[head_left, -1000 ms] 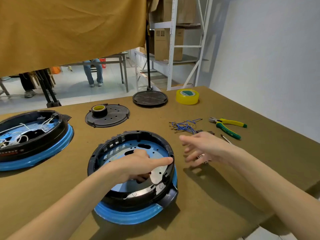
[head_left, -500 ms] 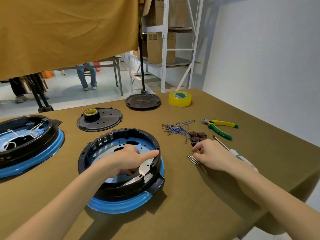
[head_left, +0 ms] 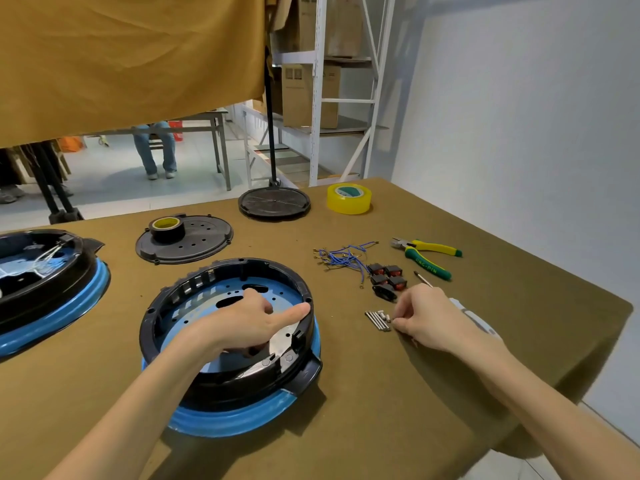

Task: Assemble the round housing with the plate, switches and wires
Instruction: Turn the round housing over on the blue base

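- Your left hand (head_left: 247, 325) rests inside the round housing (head_left: 228, 344), fingers bent down on the shiny plate (head_left: 282, 341), 1 finger pointing right.
- Your right hand (head_left: 427, 318) is curled, fingertips pinching at the small screws (head_left: 377, 319) just right of the housing.
- The switches (head_left: 387, 277) and blue wires (head_left: 341, 258) lie farther back, near the pliers (head_left: 427, 257).

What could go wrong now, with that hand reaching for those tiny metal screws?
1. The screws are small and loose beside the right hand, so one might get knocked and roll across the table.
2. The switches and blue wires lie just beyond them; a careless move could scatter them.
3. The left hand rests in the round housing over the metal plate; letting go may shift it.
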`<action>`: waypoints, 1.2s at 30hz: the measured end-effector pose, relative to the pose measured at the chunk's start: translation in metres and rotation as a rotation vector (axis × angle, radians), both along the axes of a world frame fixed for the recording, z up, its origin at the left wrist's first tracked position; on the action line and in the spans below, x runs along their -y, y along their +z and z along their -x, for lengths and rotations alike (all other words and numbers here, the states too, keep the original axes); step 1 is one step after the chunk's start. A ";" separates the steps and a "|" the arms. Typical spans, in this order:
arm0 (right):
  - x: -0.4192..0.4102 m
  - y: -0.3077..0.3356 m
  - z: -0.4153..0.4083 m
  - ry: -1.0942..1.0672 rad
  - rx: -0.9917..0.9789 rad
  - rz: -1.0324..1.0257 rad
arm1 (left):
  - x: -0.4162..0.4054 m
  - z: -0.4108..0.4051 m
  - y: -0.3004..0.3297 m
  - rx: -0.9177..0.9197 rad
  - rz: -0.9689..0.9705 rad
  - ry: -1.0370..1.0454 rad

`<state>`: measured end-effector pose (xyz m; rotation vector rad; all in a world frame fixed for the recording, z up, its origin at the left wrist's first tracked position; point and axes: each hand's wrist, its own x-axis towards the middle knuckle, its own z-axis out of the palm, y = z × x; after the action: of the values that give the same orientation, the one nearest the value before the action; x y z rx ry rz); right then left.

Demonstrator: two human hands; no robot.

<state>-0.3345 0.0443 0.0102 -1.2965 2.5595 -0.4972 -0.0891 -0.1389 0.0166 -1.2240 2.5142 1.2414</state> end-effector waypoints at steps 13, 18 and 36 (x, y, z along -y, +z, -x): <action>0.045 0.022 -0.068 0.301 0.455 0.716 | -0.001 0.003 -0.006 -0.016 0.020 0.063; 0.055 0.013 -0.071 0.342 0.412 0.659 | -0.004 0.002 -0.003 -0.008 0.011 0.051; 0.065 0.036 -0.056 0.461 0.313 0.326 | -0.005 0.000 -0.001 0.003 0.039 0.006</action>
<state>-0.2786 -0.0203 0.0464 -1.6945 1.8989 -0.9530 -0.0893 -0.1343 0.0156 -1.2412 2.5463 1.1968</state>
